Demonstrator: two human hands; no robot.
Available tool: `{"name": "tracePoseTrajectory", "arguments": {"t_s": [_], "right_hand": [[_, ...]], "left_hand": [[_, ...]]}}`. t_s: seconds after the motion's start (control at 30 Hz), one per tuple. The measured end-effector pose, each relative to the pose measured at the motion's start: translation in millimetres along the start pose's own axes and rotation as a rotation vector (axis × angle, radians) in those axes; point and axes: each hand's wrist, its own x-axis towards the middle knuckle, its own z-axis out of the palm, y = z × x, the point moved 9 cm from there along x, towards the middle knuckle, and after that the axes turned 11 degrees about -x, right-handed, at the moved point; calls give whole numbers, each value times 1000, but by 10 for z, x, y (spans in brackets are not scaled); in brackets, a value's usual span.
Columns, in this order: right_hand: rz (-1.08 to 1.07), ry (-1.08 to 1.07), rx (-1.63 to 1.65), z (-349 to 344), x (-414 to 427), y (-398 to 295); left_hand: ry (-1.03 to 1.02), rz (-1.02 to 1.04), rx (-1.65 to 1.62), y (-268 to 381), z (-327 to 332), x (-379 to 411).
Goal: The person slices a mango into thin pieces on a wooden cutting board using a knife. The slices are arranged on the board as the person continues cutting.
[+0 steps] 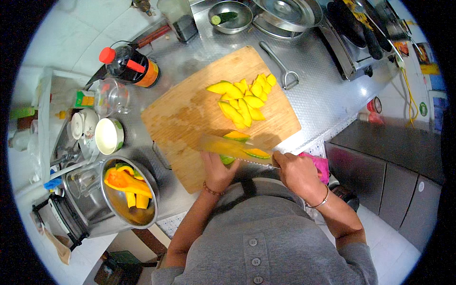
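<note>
My right hand (297,171) is closed on the handle of a wide-bladed kitchen knife (228,148), whose blade is blurred and lies over the near part of a wooden cutting board (178,107). My left hand (218,171) rests beside a green-skinned pumpkin piece (227,160), partly hidden under the blade; whether the fingers grip it is hard to tell. A slice with orange flesh (257,153) clings to the blade near the handle. Another slice (237,136) lies just beyond the knife. Several yellow pumpkin slices (244,101) are heaped on the board's far right part.
A steel bowl with pumpkin chunks (155,210) stands left of the board. Beyond it are a white-green bowl (108,136) and a red-capped bottle (131,67). A peeler (279,64) lies at the right, near a stove (347,64). A steel bowl (242,19) holds a cucumber piece.
</note>
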Motion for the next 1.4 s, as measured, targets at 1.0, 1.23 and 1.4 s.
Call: {"name": "tracePoseTrajectory", "arguments": {"t_s": [1.0, 1.23, 1.4], "right_hand": [[3, -196, -77, -84, 311, -217], [49, -135, -102, -38, 120, -55], [10, -135, -89, -54, 177, -76]], "left_hand": [[16, 32, 23, -35, 47, -7], [-13, 97, 12, -67, 88, -45], [-18, 57, -9, -9, 46, 10]]}}
